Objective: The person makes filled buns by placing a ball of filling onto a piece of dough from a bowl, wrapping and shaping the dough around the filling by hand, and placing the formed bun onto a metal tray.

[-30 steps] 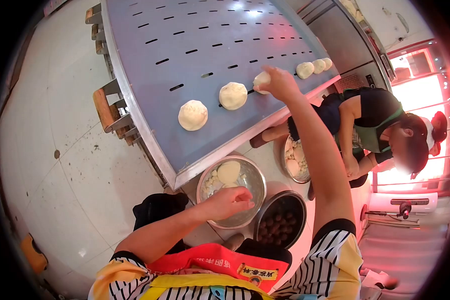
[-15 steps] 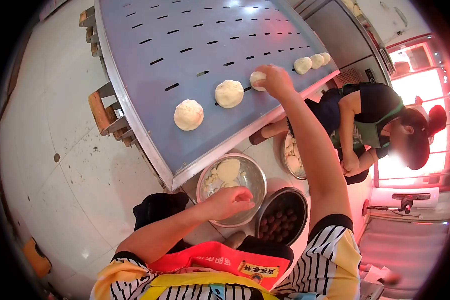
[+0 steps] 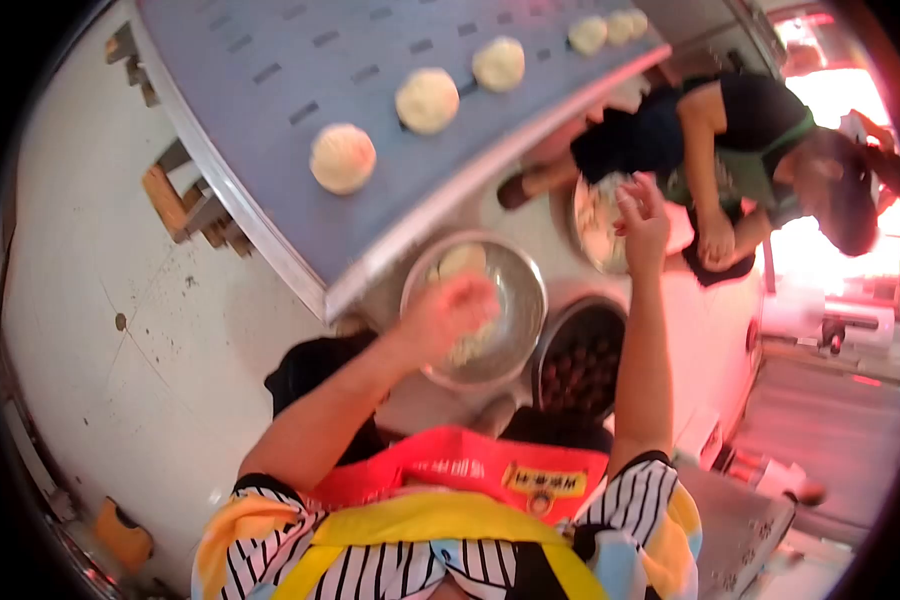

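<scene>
My right hand [image 3: 645, 212] is in the air in front of a bowl of pale pieces [image 3: 597, 228], its fingers apart and nothing visible in them. My left hand [image 3: 458, 308], blurred, hovers over a steel bowl [image 3: 533, 318] with its fingers loosely bent and apart; no object shows in it. Behind this hand the bowl contains a round pale dough piece [image 3: 463, 262] and small crumbly bits. On the grey slotted table lie round dough balls: one nearest the corner [image 3: 343, 158], a second [image 3: 427, 100] and a third [image 3: 498, 64].
The metal-edged grey table [image 3: 260, 210] spans the upper left. Several more dough balls [image 3: 589, 35] sit at its far edge. A dark pot of round brown things [image 3: 577, 372] stands beside the steel bowl. A co-worker in an apron [image 3: 740, 160] sits at the right, hands together.
My right hand has let go of the third dough ball, leaving it on the table, and moved off the table to the right. My left hand stays over the steel bowl. The view has shifted.
</scene>
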A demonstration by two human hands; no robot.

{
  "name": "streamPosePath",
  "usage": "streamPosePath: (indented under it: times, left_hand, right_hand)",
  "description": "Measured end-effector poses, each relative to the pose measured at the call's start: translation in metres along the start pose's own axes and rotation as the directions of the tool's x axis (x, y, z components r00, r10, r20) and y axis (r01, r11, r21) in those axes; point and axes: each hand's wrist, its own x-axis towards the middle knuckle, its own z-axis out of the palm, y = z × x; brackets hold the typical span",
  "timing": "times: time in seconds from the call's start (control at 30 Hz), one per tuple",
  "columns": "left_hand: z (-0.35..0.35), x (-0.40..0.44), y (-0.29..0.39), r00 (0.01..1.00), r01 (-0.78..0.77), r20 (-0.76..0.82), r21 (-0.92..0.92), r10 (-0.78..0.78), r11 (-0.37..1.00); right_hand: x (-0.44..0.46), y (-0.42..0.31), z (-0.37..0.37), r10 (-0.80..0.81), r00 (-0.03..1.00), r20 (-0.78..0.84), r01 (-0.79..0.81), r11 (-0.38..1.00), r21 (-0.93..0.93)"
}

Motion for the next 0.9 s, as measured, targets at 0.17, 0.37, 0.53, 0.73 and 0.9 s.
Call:
streamPosePath:
  times: [0.17,0.37,0.53,0.73,0.9]
  left_hand:
    - [-0.013,0.002,0.023,0.958,-0.177,-0.253,-0.158,0.133,0.971]
    - [-0.010,-0.001,0.018,0.962,-0.105,-0.269,-0.188,0.052,0.976]
    - [-0.006,0.000,0.017,0.956,-0.078,-0.291,-0.152,0.031,0.985]
    - [-0.009,0.001,0.016,0.965,-0.039,-0.263,-0.150,-0.002,0.988]
    - [-0.004,0.005,0.015,0.954,0.015,-0.297,-0.063,-0.033,0.998]
  right_hand:
    - [-0.113,0.208,0.043,0.401,0.899,0.176,-0.282,0.837,-0.469]
    - [-0.168,0.286,0.111,0.405,0.846,0.346,-0.212,0.852,-0.478]
    - [-0.160,0.310,0.166,0.366,0.809,0.460,-0.082,0.845,-0.528]
    - [-0.164,0.334,0.197,0.529,0.768,0.360,-0.148,0.694,-0.704]
    - [-0.162,0.340,0.209,0.621,0.751,0.227,-0.266,0.598,-0.756]
